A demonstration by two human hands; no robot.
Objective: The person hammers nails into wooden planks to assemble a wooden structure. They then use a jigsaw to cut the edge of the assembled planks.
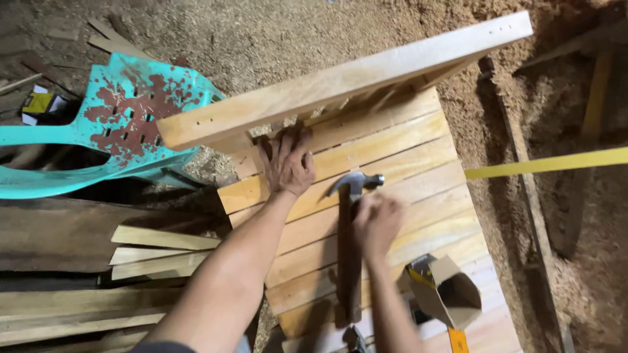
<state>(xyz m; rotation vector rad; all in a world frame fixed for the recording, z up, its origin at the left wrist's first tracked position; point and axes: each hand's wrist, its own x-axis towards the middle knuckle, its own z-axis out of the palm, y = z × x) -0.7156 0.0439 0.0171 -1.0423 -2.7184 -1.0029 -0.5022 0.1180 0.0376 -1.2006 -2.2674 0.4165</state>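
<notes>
Left hand [286,163] spread flat on slatted panel [366,196], nothing gripped. Right hand [376,222] blurred over hammer [350,242] lying on slats, grip can't be told. Left fingers easily smacked if hammer swung close tbh.

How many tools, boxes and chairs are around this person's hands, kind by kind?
Hammers: 1, the claw hammer lying on the slatted wooden panel, beside the right hand
Open cardboard boxes: 1, the cardboard box
Plastic chairs: 1, the turquoise chair
Total: 3
The left hand presses flat on the panel.
</notes>
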